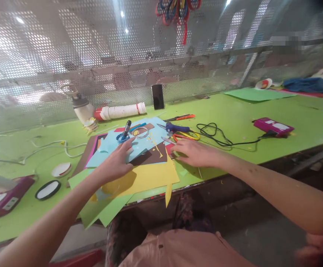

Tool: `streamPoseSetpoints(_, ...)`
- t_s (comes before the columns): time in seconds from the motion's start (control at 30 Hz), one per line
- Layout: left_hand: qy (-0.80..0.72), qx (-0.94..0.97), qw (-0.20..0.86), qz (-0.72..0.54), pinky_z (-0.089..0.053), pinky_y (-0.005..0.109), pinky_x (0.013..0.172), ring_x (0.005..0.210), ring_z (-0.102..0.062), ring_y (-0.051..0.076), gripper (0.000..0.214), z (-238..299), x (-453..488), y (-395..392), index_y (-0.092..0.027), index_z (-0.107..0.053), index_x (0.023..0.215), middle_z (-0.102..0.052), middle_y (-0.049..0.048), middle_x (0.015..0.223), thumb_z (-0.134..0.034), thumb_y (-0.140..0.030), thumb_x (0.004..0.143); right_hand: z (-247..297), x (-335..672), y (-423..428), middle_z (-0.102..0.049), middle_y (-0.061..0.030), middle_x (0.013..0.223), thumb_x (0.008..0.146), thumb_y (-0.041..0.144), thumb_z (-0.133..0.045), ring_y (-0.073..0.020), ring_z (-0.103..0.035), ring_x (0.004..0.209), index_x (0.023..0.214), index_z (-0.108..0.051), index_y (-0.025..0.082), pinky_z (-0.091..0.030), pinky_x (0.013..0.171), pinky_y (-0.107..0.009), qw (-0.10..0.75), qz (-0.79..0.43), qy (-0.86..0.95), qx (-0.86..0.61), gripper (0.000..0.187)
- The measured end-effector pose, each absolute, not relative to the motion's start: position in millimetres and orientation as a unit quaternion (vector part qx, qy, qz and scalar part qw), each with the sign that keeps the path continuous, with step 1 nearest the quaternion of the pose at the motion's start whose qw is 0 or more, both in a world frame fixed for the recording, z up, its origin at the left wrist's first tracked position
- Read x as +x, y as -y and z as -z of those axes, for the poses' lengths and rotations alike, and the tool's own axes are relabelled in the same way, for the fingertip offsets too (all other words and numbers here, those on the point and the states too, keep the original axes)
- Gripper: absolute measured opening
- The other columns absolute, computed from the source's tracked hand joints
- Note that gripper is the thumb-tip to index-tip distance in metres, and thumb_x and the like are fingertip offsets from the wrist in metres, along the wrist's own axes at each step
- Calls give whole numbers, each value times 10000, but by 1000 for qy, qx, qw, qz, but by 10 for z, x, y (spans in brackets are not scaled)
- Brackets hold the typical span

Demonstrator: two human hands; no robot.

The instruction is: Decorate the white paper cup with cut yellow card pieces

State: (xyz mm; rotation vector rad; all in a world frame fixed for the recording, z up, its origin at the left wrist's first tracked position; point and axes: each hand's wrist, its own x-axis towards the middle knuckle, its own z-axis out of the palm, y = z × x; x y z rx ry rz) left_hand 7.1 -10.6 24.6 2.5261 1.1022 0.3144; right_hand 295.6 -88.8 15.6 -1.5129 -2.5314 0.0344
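My left hand (pixel 116 162) is spread over the stacked coloured paper, fingers apart, holding nothing. Just beyond its fingertips are a dark marker-like stick (pixel 127 128) standing in a blue ring-shaped piece, and a clear round ring (pixel 140 132). My right hand (pixel 191 152) lies low at the right edge of the paper, its fingers stretched out. A slim pale pen-like thing (pixel 168 141) is close to its fingers, with no visible grip on it. Scissors with yellow handles (pixel 187 136) and a blue-handled tool (pixel 176 128) lie beyond it. Light blue (pixel 109 142), brown (pixel 152 155) and yellow paper (pixel 147 180) overlap between my hands.
A phone (pixel 158 97) leans on the perforated screen behind a white paper tube (pixel 122 111). Purple power boxes (pixel 274 127) sit right and left, with a black cable (pixel 219 137) trailing from one. A round black-rimmed disc (pixel 48 190) lies at left. Green paper overhangs the table's front edge.
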Motion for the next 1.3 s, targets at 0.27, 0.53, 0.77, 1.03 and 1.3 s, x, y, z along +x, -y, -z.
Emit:
streamPoseSetpoints(0.27, -435, 875, 197, -85, -442, 418, 904, 1157, -535, 302, 821, -379, 27, 12, -238, -179, 1468, -498, 136, 1358, -496, -177, 713, -117, 2805, 695, -646, -159, 1091, 876, 184, -506, -262, -570, 1060, 963, -683, 148, -434, 884, -381, 157, -40, 858, -488, 201)
streamPoseSetpoints(0.53, -413, 868, 259, -90, -482, 320, 754, 943, -603, 219, 775, -406, -83, -129, -248, -215, 1459, -546, 107, 1302, -482, -202, 732, -93, 2826, 781, -656, -123, 900, 873, 141, -499, -244, -590, 941, 912, -717, 139, -428, 871, -389, 140, -9, 880, -455, 221)
streamPoseSetpoints(0.77, -392, 862, 301, -109, -474, 395, 886, 1121, -561, 251, 764, -334, -107, -141, -249, -184, 1457, -513, 136, 1323, -468, -172, 752, -93, 2868, 750, -668, -103, 849, 867, 167, -505, -230, -600, 888, 823, -700, 159, -437, 803, -348, 147, -40, 866, -476, 201)
streamPoseSetpoints(1.03, -385, 906, 167, -60, -375, 461, 1026, 1283, -437, 301, 720, -273, -6, 189, -312, -188, 1463, -343, 92, 1492, -507, -273, 819, -213, 2865, 458, -673, -80, 823, 872, 185, -504, -200, -596, 821, 759, -685, 162, -425, 742, -301, 145, -40, 859, -489, 215)
streamPoseSetpoints(1.3, -380, 893, 239, -37, -381, 444, 1034, 1297, -431, 282, 607, -463, -121, 36, -315, -219, 1463, -354, 64, 1504, -392, -494, 910, -264, 2583, 323, -675, -101, 850, 900, 168, -470, -243, -567, 905, 895, -682, 151, -419, 785, -336, 121, -16, 871, -475, 213)
